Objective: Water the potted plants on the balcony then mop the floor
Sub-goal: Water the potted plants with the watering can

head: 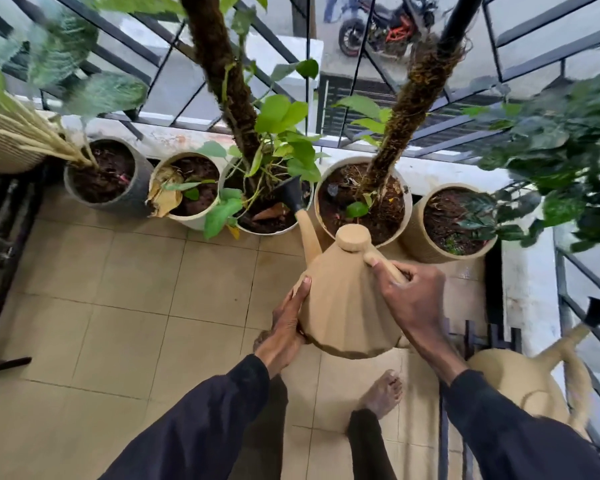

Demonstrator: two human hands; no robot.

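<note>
Watering can (349,303) sits at centre, right hand (413,299) wrapped round its handle, left hand (288,323) flat against its side. At twelve o'clock its black rose (291,194) overhangs the middle pot (267,202); tip slowly, aiming at soil.

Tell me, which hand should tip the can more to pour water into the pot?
Probably the right hand: it grips the handle of the watering can. The left hand only steadies its side. The spout already points over the white pot.
</note>
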